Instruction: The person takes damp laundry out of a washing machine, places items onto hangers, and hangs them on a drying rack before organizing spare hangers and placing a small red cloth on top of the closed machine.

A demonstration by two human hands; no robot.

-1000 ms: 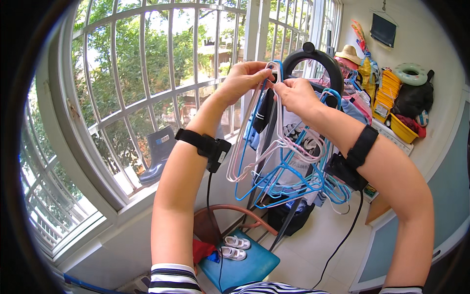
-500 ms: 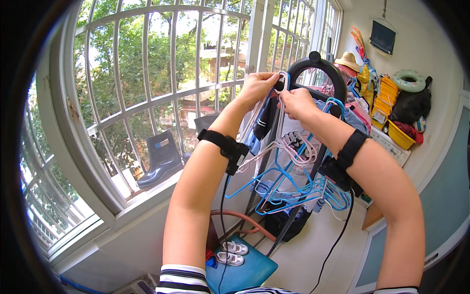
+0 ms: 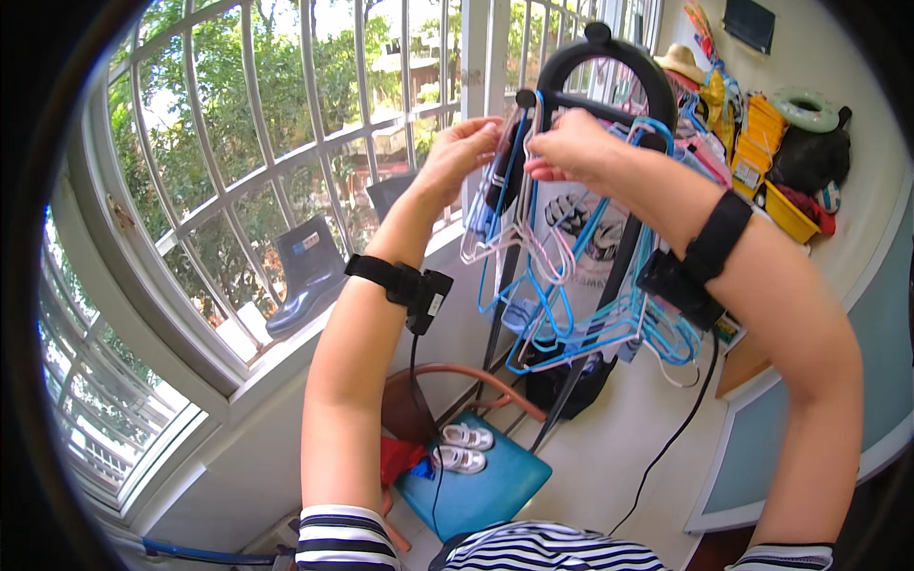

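Several white, pink and blue clothes hangers (image 3: pixel 519 238) hang by their hooks from the near end knob of a black clothes rack (image 3: pixel 609 49). My left hand (image 3: pixel 459 157) is just left of the hooks, fingers stretched out and apart from them, nothing held. Close to the right of the hooks, my right hand (image 3: pixel 579 147) has loosely bent fingers, with no hanger seen in its grip; part of its palm side is hidden. Lower on the rack hangs a bunch of light-blue hangers (image 3: pixel 657 328). Clothes hang behind them.
A teal-seated chair (image 3: pixel 495 485) with white shoes (image 3: pixel 462 460) stands below. Dark rubber boots (image 3: pixel 309 271) rest on the barred window's sill. Toward the back right are a yellow basin (image 3: pixel 790 217), a swim ring (image 3: pixel 805 109) and a black bag (image 3: pixel 814 157). Cables dangle from both forearm straps.
Both hands have let go of the hanger hooks at the knob and moved apart, the left hand leftward. The hangers now hang straighter on the knob. The view has tilted downward.
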